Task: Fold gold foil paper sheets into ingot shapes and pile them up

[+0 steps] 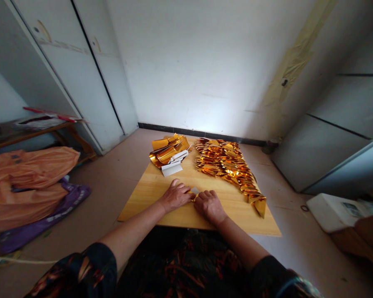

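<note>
My left hand [175, 194] and my right hand [209, 205] meet near the front of a light wooden board [149, 194]. Both have their fingers curled and pinch a small piece of gold foil paper [194, 194] between them; most of it is hidden under the fingers. Behind the hands, at the back left of the board, lies a loose pile of gold foil sheets [169, 152] with white backing. To its right a long row of folded gold foil pieces [228, 167] runs from the back toward the board's right front edge.
The board lies on a tiled floor by a white wall. Orange and purple plastic bags [31, 182] lie at left, near a low wooden shelf [34, 130]. A white box [335, 211] sits at right beside grey cabinets.
</note>
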Available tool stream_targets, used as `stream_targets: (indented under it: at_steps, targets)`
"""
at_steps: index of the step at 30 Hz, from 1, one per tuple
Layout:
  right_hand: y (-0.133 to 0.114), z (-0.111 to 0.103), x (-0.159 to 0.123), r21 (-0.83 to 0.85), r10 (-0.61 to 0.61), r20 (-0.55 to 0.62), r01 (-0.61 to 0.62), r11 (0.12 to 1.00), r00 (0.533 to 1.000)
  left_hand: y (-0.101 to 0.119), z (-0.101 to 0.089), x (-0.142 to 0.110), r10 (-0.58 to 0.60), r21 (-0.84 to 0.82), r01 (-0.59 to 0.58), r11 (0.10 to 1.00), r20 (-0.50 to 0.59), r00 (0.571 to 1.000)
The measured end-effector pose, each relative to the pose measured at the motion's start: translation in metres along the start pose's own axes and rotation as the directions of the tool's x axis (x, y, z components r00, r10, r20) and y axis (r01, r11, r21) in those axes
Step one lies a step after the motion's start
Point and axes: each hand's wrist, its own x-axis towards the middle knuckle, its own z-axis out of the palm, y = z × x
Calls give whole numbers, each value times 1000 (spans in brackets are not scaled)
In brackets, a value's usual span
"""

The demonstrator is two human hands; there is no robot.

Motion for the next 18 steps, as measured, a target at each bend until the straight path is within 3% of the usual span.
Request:
stream_targets:
  at_steps: [6,13,18]
  targets:
    - [-11,14,-4,-18,166,-65,-168,986,984,9,0,1,-85,-14,84,996,-25,996]
    - [-4,14,-14,-38,212,-46,-214,976,976,10,-2,-1,-169,-65,164,984,-72,983]
    - [8,10,-20,-22,248,-18,-249,968,968,6,13,-2,-130,-226,97,969,-136,982]
